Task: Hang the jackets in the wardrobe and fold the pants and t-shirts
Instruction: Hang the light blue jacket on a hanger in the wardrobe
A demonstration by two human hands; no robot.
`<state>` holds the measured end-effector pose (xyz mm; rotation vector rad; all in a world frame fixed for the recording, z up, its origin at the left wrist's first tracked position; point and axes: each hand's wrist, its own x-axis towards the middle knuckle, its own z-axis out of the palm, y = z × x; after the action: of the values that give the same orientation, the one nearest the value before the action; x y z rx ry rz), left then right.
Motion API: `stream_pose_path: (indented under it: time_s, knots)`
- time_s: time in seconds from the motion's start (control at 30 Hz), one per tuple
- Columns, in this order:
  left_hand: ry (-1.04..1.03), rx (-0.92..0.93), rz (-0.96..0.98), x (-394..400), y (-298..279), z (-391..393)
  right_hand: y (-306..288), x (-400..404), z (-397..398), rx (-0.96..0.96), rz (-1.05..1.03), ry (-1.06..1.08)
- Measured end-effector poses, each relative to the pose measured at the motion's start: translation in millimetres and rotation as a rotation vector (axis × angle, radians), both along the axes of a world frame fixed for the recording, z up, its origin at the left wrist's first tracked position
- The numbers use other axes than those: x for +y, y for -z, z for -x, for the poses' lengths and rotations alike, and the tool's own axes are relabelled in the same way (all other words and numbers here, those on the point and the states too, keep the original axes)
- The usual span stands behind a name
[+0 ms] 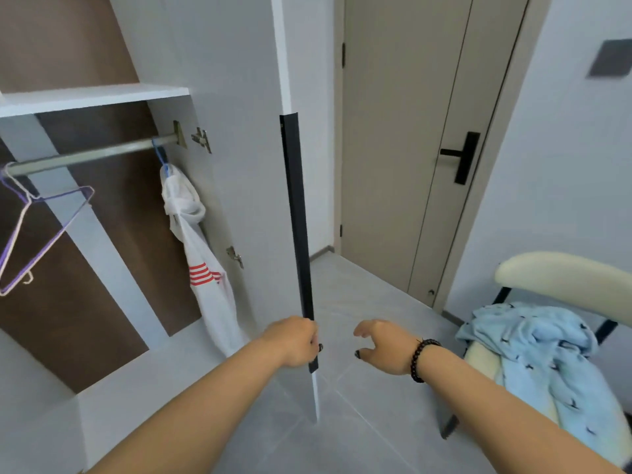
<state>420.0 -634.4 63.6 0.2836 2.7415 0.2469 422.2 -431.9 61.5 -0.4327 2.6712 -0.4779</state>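
Gripping the black handle strip [298,234] near its lower end, my left hand [294,342] has its fingers curled round the edge of the wardrobe door [253,165], which stands swung open toward me, I judge so the hanging space is reachable. My right hand [383,347] hovers just beside it, fingers loosely bent and holding nothing, free for whichever garment comes next. To my right, a light blue patterned garment [547,364] lies heaped on the cream chair [564,275], likely parked there awaiting folding or hanging; I cannot tell what kind it is. Inside the wardrobe, a white garment with red stripes [201,254] hangs from a blue hanger at the right end of the rail [89,155], pushed against the side wall, which leaves room along the bar. Further left, empty wire hangers [37,230] dangle ready. Beyond, the room door [403,131] is closed.
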Motion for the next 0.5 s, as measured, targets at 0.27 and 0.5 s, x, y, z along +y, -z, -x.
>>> stream_pose_path:
  time_s: [0.27,0.5]
  knots:
    - [0.112,-0.052,-0.006,158,12,16,13,146,-3,-0.042,-0.061,0.118]
    - [0.258,-0.100,0.034,255,28,47,38,242,-5,-0.135,-0.002,0.304]
